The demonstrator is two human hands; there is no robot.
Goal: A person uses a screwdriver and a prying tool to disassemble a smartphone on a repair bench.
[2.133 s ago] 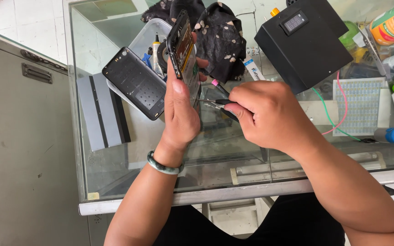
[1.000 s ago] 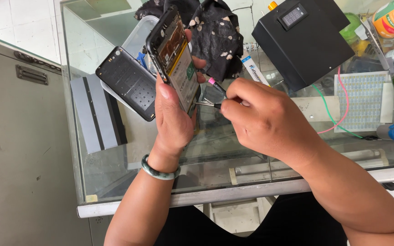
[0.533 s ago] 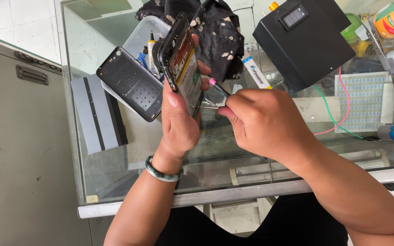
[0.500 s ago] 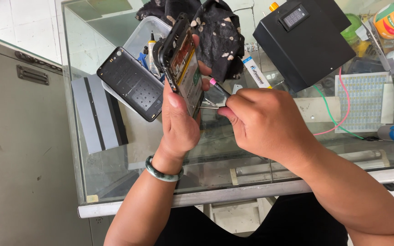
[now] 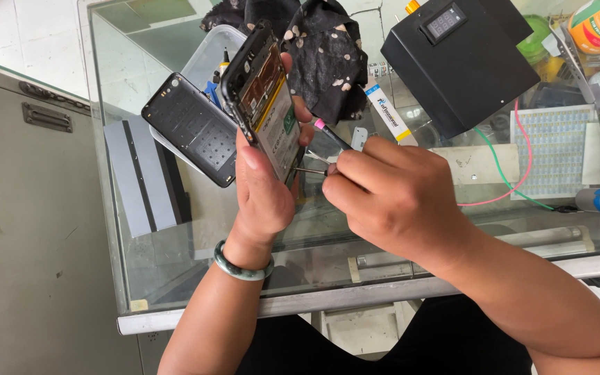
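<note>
**Opened phone held up, tweezers at its edge**

Left hand grips an opened phone upright above the glass table, fingers wrapped round it. Right hand pinches pink-tipped tweezers, tips at the phone's lower right edge. Black back cover lies just left; black meter box far right.

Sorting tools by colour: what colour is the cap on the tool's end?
Pink; the tool shows in the head view, held by the right hand.
</note>
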